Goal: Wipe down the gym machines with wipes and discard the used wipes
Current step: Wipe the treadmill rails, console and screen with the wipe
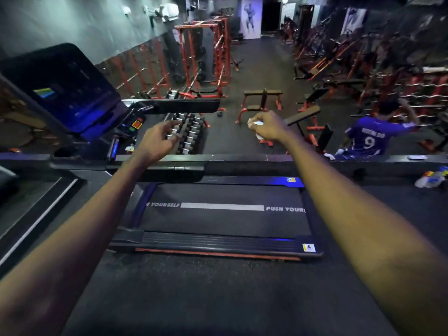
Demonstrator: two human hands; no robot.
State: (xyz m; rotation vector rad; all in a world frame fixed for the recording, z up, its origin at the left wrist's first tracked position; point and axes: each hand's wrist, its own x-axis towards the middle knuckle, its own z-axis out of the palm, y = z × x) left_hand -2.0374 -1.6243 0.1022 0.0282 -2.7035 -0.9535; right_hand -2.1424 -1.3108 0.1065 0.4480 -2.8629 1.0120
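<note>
White wipe point(254, 122) clenched in our right hand point(268, 127); left hand point(157, 141) released (fingers loose). Next, probably: wipe the treadmill handrail point(186, 105).

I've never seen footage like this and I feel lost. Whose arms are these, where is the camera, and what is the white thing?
There is one picture. It comes from a wide-angle camera worn on a person's head, looking forward and down, so both arms are the wearer's own. The right hand grips a crumpled white wipe. The left hand holds nothing, its fingers loosely curled. Below the arms lies a treadmill belt, and its console is at the left. Beyond are dumbbells and red racks.
</note>
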